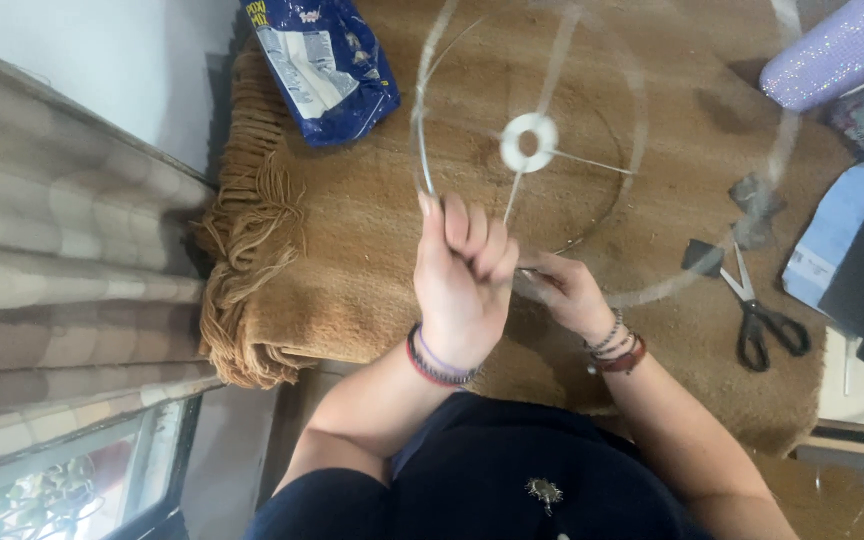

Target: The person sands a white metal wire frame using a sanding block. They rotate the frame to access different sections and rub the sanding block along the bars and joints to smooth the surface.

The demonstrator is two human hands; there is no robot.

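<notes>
Wire lampshade frame (pixel 527 140), two rings w/ spokes running to a white centre washer, held up over the brown fringed blanket (pixel 352 270), mid-scene. Frame blurred, so prob. moving.

L hand (pixel 462 280): fingers curled tight, fist closed round the near-left part of the ring wire. Carries most of the frame, by the look of it.

R hand (pixel 564 295): just right of the L, touching or nearly so. Fingertips pinched on sth thin at the near rim, wire or thread, too small to tell which.

Around: blue printed bag (pixel 324 65) far left on blanket. Scissors (pixel 757 310) near right, flat on blanket, blades pointing far. Grey scraps (pixel 747 205) just beyond them. Purple glitter roll (pixel 837 50) far right corner. Blue and dark sheets (pixel 847 250) at right edge.

Risks, judged:
- Frame gripped at one short stretch only; far side hangs free. Could swing or twist out of the fist, bending a spoke.
- Thin piece in R pinch could slip if frame rocks; grip is fingertip only.
- Far rim sweeps close above the grey scraps and scissors; a dip could snag or knock them.
- Blanket fringe at left: loose strands could catch the wire if frame drops that way.
</notes>
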